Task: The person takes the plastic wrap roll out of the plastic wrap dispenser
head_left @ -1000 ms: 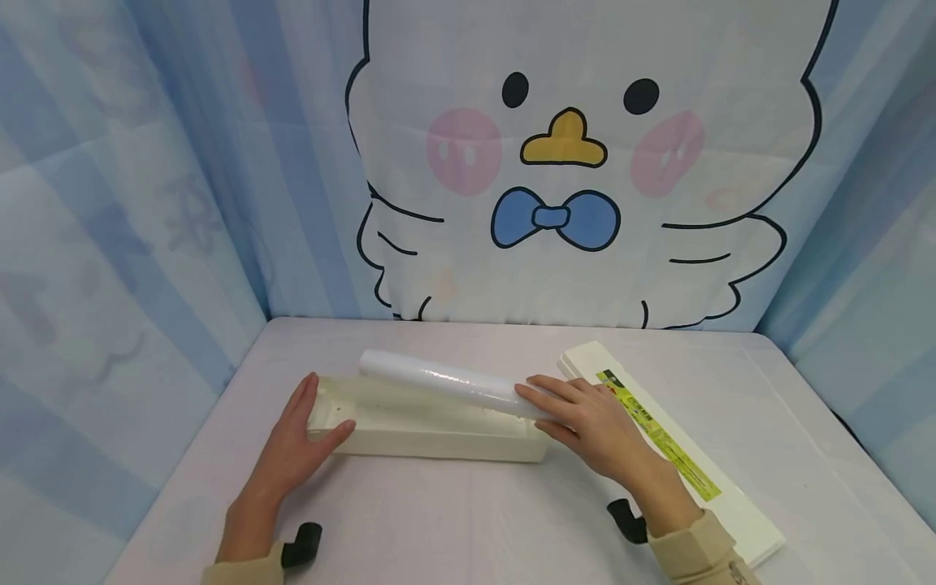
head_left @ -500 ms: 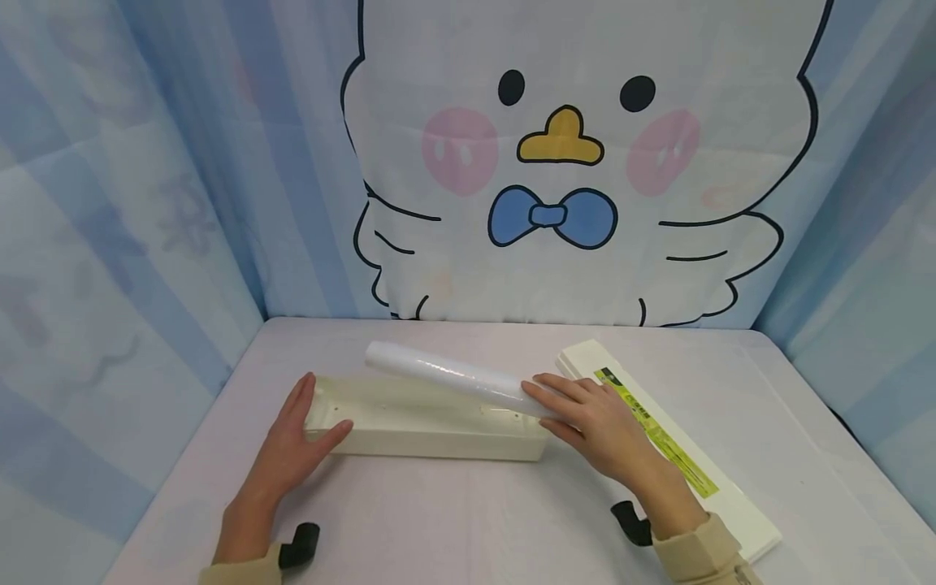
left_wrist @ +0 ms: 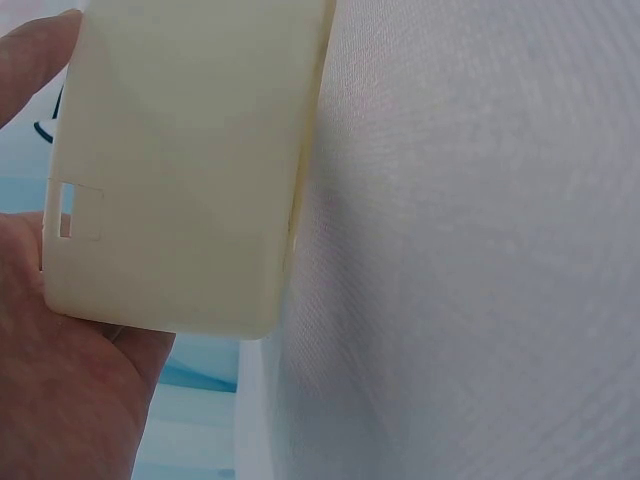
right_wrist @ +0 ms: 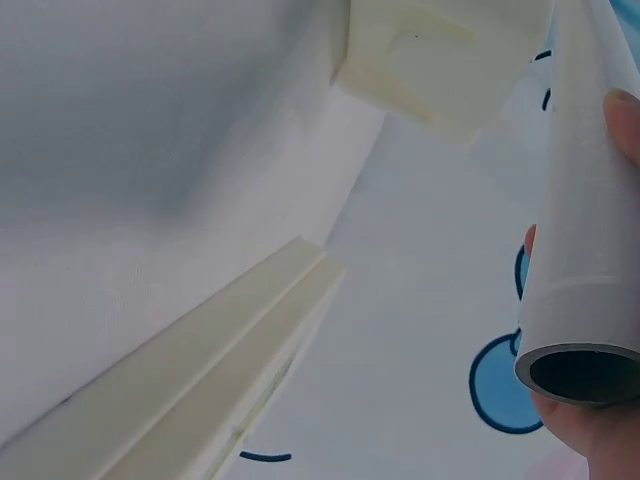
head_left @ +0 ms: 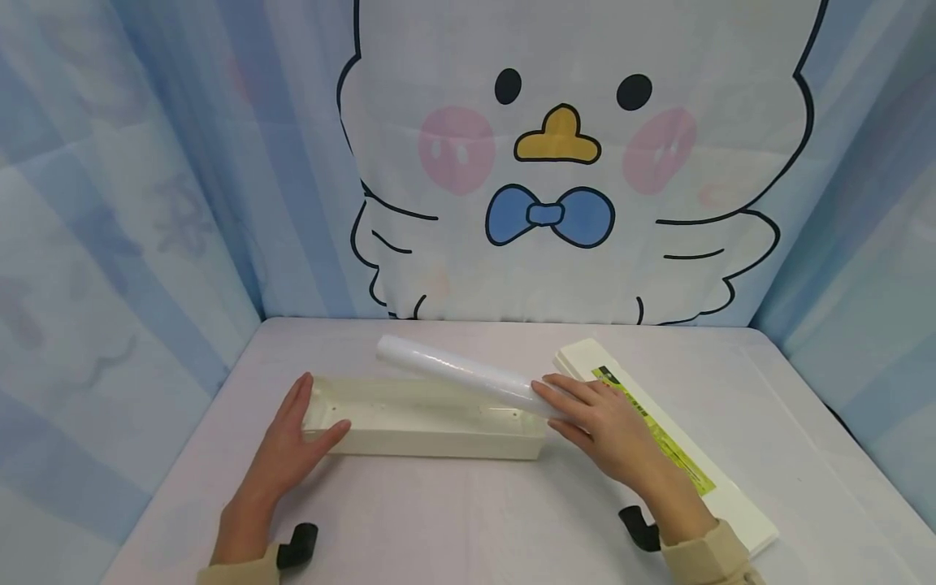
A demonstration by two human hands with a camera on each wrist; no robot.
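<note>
The right hand [head_left: 607,422] grips one end of the roll of film [head_left: 461,375], fingers curled round the tube, holding it tilted above the long cream tray [head_left: 424,418], which lies near the middle of the table [head_left: 468,520]. The left hand [head_left: 292,443] clasps the tray's left end, thumb on its near wall and fingers behind. To do this well, the person would likely level the roll parallel to the tray's long walls and keep the tray braced (it looks light and apt to slide). The tray's cream lid [head_left: 658,439], with its green label, lies slanting toward the table's right edge, just beside the right hand. A pale cloth covers the table; blue curtains and a cartoon duck backdrop [head_left: 559,162] enclose it.
</note>
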